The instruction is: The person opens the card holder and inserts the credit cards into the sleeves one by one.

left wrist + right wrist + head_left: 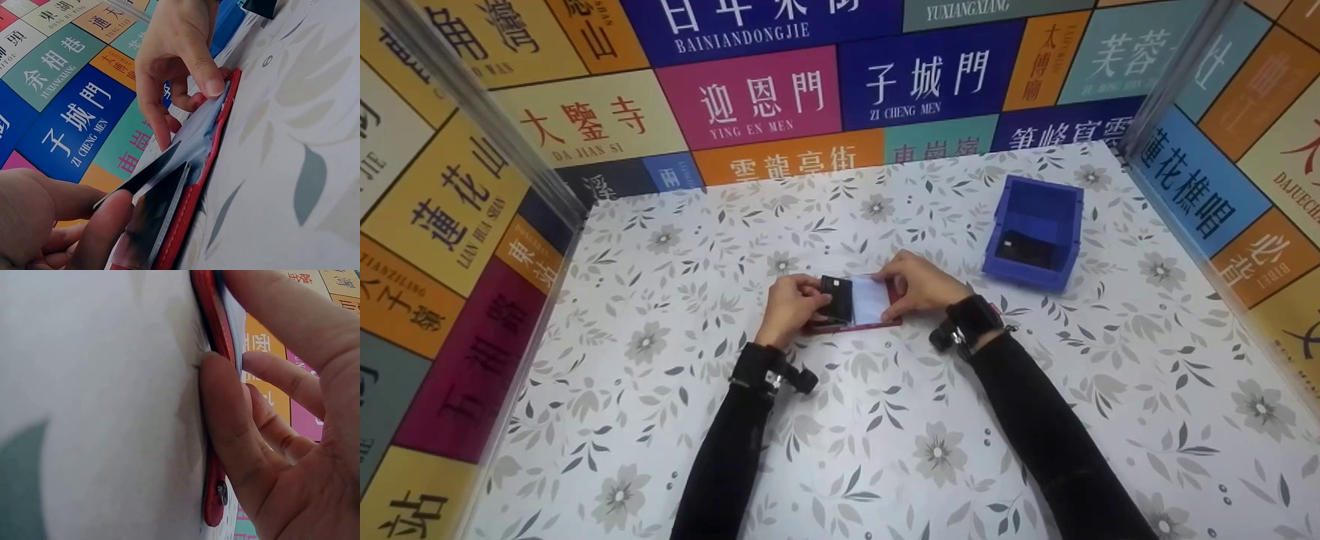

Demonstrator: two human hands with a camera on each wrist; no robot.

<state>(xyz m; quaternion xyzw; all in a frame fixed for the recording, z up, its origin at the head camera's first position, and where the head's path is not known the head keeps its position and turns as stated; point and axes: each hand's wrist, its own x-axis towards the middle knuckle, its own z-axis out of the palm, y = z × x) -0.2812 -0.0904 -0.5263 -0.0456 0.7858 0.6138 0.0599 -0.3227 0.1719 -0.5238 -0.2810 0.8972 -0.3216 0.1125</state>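
A red card holder point(877, 325) with clear plastic sleeves point(870, 298) lies spread on the table between both hands. My left hand point(789, 307) pinches a black card point(838, 288) between thumb and fingers, over the holder's left side. In the left wrist view this card point(143, 175) is tilted, apart from the dark-filled sleeve point(154, 216) beneath it. The right hand point(924, 285) grips the holder's right side, its thumb on the sleeves' near edge. The right wrist view shows the red cover point(215, 500) edge-on with a metal snap near its end.
To the right and farther back stands a blue plastic bin point(1024, 276) with black cards point(1027, 250) inside. The table point(660, 420) has a white floral cover. Panels with coloured lettered blocks point(750, 97) rise behind and at both sides.
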